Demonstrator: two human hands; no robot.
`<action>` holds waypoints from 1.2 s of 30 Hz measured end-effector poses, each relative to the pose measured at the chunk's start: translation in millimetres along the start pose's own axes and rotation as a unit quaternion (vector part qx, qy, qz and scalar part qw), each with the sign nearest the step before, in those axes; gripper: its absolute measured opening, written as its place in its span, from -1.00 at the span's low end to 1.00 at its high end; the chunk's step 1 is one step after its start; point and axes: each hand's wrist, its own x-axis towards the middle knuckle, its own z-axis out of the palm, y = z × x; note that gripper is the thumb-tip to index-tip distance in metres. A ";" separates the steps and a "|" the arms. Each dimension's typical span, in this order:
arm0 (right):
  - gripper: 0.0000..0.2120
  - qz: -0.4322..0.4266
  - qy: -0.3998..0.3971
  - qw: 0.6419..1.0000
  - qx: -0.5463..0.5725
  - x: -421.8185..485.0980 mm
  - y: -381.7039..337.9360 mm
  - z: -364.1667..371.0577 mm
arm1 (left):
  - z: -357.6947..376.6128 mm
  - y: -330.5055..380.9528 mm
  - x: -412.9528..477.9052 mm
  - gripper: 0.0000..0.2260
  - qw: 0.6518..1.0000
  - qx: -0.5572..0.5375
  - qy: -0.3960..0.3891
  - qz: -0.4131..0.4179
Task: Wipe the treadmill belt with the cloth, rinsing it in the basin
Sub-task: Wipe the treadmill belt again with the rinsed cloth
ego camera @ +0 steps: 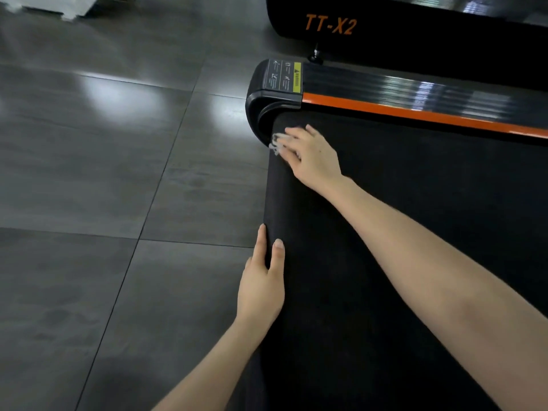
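Two bare hands are at work over one treadmill belt (400, 232), and the scene reads easily from the left side across. Farthest left lies the dark tiled floor (103, 173), glossy, with two pale patches of reflected light; one blurred white object (59, 5) sits at the top left corner, too soft to identify. Next comes the left hand (262, 280), laid flat with fingers straight on the rounded end edge of the belt: the thumb rests on top of the black surface while the other fingers lie over the edge toward the floor, gripping nothing beyond the belt edge itself. Beyond it, up and slightly right, the right hand (314, 155) presses one small whitish cloth (277, 143) onto the belt at its far corner, fingers spread over it, so only a crumpled bit shows past the fingertips. That cloth lies just beside the black plastic end cap (258, 99), which carries one warning label (284, 75) with a yellow strip. From the cap, one orange stripe (415, 114) runs rightward along the side rail (385, 81). Behind, at top right, stands a second black machine (400, 28) marked "TT-X2" in orange letters. No basin appears in view.
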 end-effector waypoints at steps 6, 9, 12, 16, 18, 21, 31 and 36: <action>-0.64 -0.055 -0.024 0.998 0.026 -149.4 -52.0 -27.1 | -9.6 -4.1 0.1 -0.62 0.989 -0.143 0.035 -0.031; -0.62 -0.091 -0.084 0.992 0.035 -231.6 -79.6 -44.6 | -25.0 -6.3 -7.4 -0.62 0.961 -0.248 0.089 -0.079; -0.59 -0.113 -0.167 0.977 0.065 -283.3 -94.3 -64.9 | -42.8 -9.4 -19.7 -0.64 0.978 -0.185 0.095 -0.031; -0.54 -0.076 -0.214 0.958 0.178 -271.8 -81.0 -96.9 | -54.5 -1.4 -37.7 -0.70 0.994 -0.058 0.067 0.066; -0.57 -0.041 -0.130 0.972 0.192 -265.6 -63.5 -118.7 | -52.2 10.7 -51.8 -0.72 0.983 0.062 0.057 0.164; -0.57 0.027 -0.075 0.989 0.126 -273.2 -17.9 -141.8 | -37.8 23.9 -73.6 -0.62 0.900 0.256 0.009 0.352; -0.54 -0.100 -0.149 0.983 -0.032 -335.9 55.9 -109.0 | -12.6 -18.0 -94.6 -0.38 0.735 0.492 -0.142 0.445; -0.51 -0.137 -0.149 0.979 -0.017 -336.1 70.0 -107.8 | -4.2 -24.7 -100.3 -0.50 0.728 0.446 -0.159 0.496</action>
